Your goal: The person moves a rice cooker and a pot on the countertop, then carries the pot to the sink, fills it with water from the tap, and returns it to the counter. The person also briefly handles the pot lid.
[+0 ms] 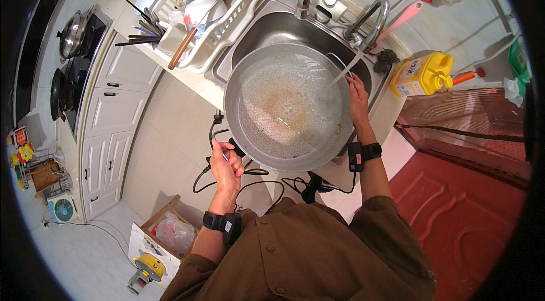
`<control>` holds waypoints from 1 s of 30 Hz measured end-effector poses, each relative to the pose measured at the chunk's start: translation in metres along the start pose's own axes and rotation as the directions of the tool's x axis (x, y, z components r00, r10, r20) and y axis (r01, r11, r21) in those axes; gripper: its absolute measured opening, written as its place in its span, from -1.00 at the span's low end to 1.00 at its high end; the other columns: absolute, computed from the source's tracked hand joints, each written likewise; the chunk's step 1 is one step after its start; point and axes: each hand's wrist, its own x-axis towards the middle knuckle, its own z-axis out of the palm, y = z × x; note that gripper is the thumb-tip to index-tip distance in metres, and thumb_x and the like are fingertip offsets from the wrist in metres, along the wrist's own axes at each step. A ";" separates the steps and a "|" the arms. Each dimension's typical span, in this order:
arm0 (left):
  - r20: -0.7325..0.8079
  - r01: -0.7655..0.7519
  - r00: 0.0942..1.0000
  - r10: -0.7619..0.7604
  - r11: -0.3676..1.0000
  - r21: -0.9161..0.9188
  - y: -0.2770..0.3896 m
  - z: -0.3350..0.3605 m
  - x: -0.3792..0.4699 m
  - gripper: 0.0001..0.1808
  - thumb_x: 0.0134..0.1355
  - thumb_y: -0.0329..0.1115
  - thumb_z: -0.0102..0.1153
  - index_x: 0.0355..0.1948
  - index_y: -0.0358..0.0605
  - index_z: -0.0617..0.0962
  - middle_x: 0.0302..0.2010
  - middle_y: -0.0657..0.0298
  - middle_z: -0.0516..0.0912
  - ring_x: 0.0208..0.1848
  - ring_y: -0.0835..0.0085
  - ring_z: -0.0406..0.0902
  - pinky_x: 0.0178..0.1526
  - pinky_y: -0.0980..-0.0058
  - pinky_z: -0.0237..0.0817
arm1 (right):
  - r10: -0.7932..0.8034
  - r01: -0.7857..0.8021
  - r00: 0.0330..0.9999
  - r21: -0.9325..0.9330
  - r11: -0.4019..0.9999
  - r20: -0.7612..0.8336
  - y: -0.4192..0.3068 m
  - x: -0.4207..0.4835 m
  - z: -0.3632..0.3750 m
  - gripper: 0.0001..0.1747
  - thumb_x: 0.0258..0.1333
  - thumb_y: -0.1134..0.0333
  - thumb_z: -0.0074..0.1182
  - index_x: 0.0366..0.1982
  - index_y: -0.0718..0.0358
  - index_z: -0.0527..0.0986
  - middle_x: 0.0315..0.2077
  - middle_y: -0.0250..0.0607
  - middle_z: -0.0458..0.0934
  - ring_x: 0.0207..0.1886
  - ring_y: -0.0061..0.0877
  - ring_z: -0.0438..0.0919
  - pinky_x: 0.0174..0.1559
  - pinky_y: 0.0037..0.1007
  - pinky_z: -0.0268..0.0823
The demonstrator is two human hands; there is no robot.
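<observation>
A large round grey metal pan [294,130] with water in it lies over the steel sink [276,24], tilted or level I cannot tell. Water runs from the curved chrome faucet [378,16] into its right side. My right hand [358,96] is at the pan's right rim, its fingers on the wire loop handle there. Left of the pan, my left hand [226,164] is curled with the palm up around a thin metal piece, which looks like the pan's other loop handle; the far part of that piece is hidden.
A white plastic dish rack [202,56] with bowls, chopsticks and a wooden-handled utensil stands left of the sink. On the right are a yellow detergent jug [421,74], a steel wool scrubber [385,61] and a pink-handled brush [400,20]. Black cables [255,182] hang below the pan.
</observation>
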 end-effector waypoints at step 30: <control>0.003 0.010 1.000 -0.010 1.000 0.009 0.000 -0.002 0.000 -0.53 0.32 0.12 -0.33 -0.44 -0.07 0.32 -0.75 0.50 0.03 -0.76 0.71 -0.12 -0.77 0.69 -0.28 | -0.003 0.003 1.000 -0.022 1.000 0.007 0.002 0.000 -0.001 -0.65 0.26 0.30 -0.23 -0.05 0.32 0.45 0.15 -0.17 0.24 0.21 -0.47 0.21 0.22 -0.47 0.01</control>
